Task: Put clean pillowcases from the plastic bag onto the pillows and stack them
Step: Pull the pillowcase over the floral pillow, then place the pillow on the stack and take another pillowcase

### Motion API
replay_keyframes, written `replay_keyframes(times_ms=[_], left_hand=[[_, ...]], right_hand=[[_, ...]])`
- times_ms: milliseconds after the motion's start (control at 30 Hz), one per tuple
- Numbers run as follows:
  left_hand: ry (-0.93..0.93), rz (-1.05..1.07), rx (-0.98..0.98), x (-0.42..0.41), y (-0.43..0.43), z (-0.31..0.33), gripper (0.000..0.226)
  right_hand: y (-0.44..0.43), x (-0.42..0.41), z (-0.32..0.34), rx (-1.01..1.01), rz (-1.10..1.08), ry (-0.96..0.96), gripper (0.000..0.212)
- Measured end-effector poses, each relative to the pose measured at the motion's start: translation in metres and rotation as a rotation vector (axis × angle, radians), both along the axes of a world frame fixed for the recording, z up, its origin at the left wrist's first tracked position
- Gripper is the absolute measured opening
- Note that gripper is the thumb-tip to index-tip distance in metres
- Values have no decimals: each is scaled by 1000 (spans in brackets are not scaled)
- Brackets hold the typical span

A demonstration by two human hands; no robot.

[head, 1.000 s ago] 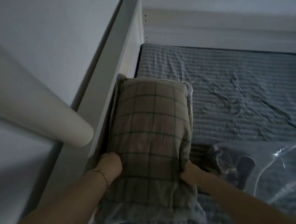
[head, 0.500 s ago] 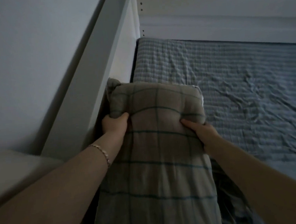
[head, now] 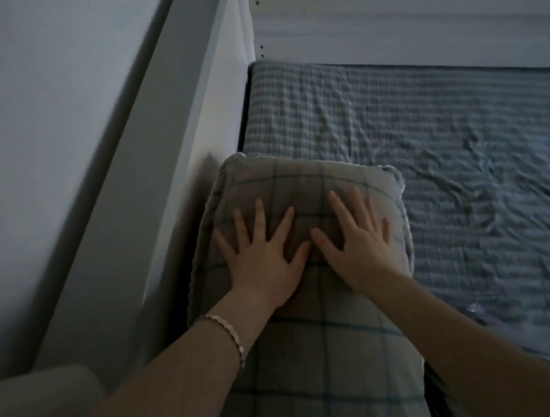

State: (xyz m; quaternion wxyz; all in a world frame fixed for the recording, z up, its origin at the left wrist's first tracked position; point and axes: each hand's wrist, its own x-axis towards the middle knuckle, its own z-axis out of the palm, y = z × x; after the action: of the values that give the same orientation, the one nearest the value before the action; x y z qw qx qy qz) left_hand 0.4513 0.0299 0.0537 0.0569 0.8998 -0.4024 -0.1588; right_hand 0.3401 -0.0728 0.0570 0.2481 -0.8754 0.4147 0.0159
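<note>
Both hands, left hand point(head: 264, 258) and right hand point(head: 356, 248), were laid flat with fingers spread on the checked pillow point(head: 325, 335), which was placed beside the white bed frame point(head: 180, 169) on the striped sheet point(head: 444, 180).

Bed frame point(head: 180, 169) blocks pillow point(head: 312, 342) on left; open sheet point(head: 459, 169) ahead and right.

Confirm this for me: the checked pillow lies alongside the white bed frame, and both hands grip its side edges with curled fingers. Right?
Not quite. The head view shows the left hand and right hand lying flat on top of the checked pillow, fingers straight and spread, not gripping its side edges. The rest holds: the pillow lies alongside the white bed frame.
</note>
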Motion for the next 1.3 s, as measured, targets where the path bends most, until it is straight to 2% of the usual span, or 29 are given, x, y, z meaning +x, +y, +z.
replay_keyframes(times_ms=[67,133,233,367,500,567,633,700,767,833,933,1033,1100,1167,1233,1300], left_hand=[[-18,5,114,15,3,-29,67],[-15,37,104,44,-2,-45,72],[-2,20,157,66,3,-51,67],[23,35,218,27,16,-36,62],[-25,-27,92,-66,77,-7,68],[-13,-81,147,-93,113,-12,72],[-41,-35,163,-81,115,-27,75],[-83,31,171,-48,96,-36,77],[-24,47,205,-25,96,-44,72],[-66,23,183,-27,123,-45,71],[-87,5,152,-76,184,-41,70],[-44,27,168,-111,211,-41,73],[58,212,83,-106,208,-44,79],[100,303,60,-101,202,-47,81],[134,361,194,-93,192,-45,81],[198,426,425,-87,181,-30,82]], right_hand=[[-1,23,-22,-32,42,79,73],[-4,49,-36,-49,53,81,75],[8,65,-39,-39,101,86,79],[61,-1,-33,-1,92,34,81],[120,-80,-16,31,-15,138,76],[133,-82,-24,26,-11,162,68],[127,-62,-33,-68,-10,179,67],[111,-28,-33,-48,12,204,68],[111,-12,-34,-4,61,183,72],[144,-32,-31,-74,133,111,74],[210,-110,-28,-3,144,32,68],[211,-159,-41,3,-11,56,78],[195,-165,-47,27,-173,68,91],[190,-166,-50,124,-235,71,92],[189,-164,-49,195,-188,135,92],[188,-167,-36,257,-126,216,95]])
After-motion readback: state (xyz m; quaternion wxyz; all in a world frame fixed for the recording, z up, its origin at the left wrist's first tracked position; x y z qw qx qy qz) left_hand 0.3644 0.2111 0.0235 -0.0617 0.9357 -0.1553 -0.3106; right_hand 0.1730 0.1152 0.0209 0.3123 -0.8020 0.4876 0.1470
